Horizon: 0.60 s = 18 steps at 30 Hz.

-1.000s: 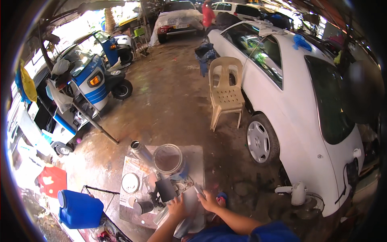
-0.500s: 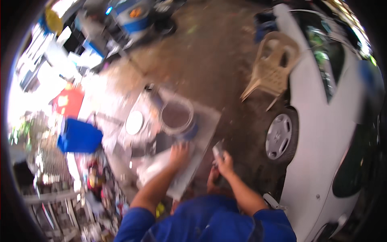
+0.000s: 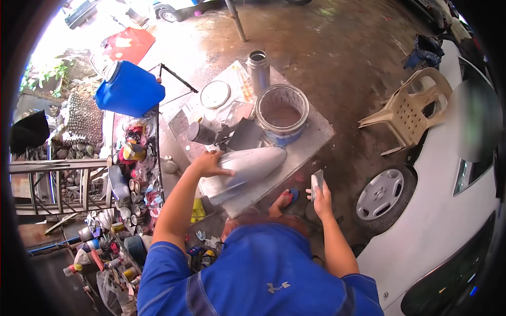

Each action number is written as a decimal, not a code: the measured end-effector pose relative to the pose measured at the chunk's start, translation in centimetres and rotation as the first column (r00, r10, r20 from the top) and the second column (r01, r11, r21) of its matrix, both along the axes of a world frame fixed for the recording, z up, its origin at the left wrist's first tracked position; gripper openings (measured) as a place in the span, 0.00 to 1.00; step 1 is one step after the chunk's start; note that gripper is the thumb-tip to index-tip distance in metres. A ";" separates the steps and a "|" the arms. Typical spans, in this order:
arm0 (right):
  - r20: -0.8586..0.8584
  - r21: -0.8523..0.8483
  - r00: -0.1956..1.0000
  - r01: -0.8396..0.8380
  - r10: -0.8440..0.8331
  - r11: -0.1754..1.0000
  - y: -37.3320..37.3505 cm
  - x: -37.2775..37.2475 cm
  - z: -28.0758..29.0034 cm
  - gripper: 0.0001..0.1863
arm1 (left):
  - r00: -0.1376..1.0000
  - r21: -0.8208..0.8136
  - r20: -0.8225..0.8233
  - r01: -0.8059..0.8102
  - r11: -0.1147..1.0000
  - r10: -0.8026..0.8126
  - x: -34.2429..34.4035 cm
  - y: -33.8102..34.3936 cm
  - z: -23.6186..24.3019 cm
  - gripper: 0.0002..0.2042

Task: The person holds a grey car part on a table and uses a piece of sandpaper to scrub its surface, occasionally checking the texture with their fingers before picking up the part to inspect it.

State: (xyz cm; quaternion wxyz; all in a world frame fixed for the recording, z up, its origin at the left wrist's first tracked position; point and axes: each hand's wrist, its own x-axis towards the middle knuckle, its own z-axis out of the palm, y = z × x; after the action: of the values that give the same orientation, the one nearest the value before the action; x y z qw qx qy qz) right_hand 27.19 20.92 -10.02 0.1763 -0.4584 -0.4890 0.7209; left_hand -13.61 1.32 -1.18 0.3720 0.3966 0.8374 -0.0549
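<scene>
My left hand grips the near part of an elongated white curved piece, its fingers over the top, on a stained low table. My right hand holds a flat, grey rectangular block upright, apart from the piece at its right. Behind the piece are a dark flat sheet, a large open can with dried residue, and a tall metal cylinder. A round white lid and a dark small cup sit to the left.
A blue jerrycan stands on a rack of cluttered cans at my left, beside a ladder. At right are a beige plastic chair and a white car. My sandalled foot shows below the table.
The view has tilted further down onto the table. My left hand has shifted onto the white piece's top, and my right hand has moved away rightward with the grey block.
</scene>
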 end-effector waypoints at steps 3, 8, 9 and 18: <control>0.107 0.191 0.986 -0.147 0.128 0.971 -0.7 -2.2 2.2 0.31 | 0.983 -0.097 0.032 0.182 0.978 -0.180 0.1 0.2 -1.0 0.65; 0.186 0.388 0.969 -0.227 0.165 0.894 -5.1 -4.4 1.4 0.33 | 0.988 -0.044 0.149 0.050 0.998 -0.043 -0.1 0.4 -0.2 0.61; 0.155 0.445 0.978 -0.198 0.143 0.873 -6.2 -4.3 0.3 0.34 | 0.990 -0.062 0.135 0.045 0.997 -0.037 0.6 1.0 1.2 0.56; 0.240 0.308 0.946 0.138 -0.217 0.941 -7.9 1.4 -1.3 0.28 | 0.994 0.061 0.051 0.095 0.994 -0.098 12.0 2.4 8.3 0.41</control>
State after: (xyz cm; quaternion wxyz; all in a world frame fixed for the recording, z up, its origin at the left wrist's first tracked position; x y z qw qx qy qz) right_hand 28.64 13.00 -11.36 0.2374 -0.5645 -0.5640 0.5539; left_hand -1.62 3.72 7.14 0.3798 0.4488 0.8081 -0.0374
